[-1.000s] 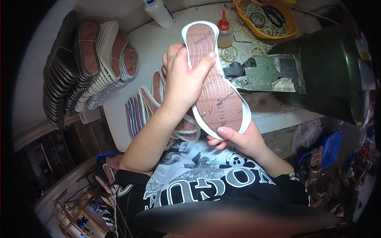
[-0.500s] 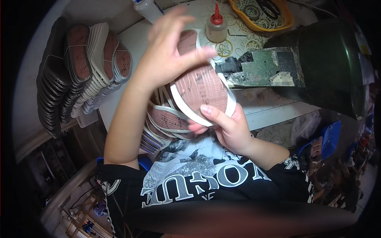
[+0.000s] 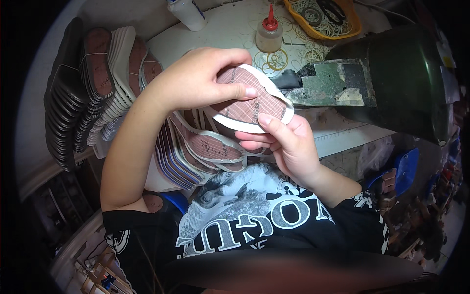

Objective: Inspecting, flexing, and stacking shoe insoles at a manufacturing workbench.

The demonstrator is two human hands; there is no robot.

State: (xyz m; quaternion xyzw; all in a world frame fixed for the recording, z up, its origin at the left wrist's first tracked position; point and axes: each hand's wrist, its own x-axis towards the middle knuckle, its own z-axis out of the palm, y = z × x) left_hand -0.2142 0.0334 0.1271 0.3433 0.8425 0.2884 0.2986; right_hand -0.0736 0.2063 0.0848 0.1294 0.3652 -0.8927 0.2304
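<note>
Both my hands grip one insole, reddish-brown with a grid of pale lines, dark markings and a white rim. My left hand is closed over its far left part, thumb pressed on the face. At the near right end, my right hand pinches the rim, thumb on top and fingers underneath. The insole is held tilted in the air, close beside the black tip of a patched green arm. Below it, nearer my shirt, lies a fanned pile of similar insoles, partly hidden by my left arm.
Bundled insole stacks in black, white and reddish-brown stand at the left. A red-tipped bottle and a white bottle are at the back. A yellow basket holds rubber bands; a large dark green drum-like body stands right.
My left hand has come down from a raised, spread pose and closed on the insole. The insole has turned and now points more to the right.
</note>
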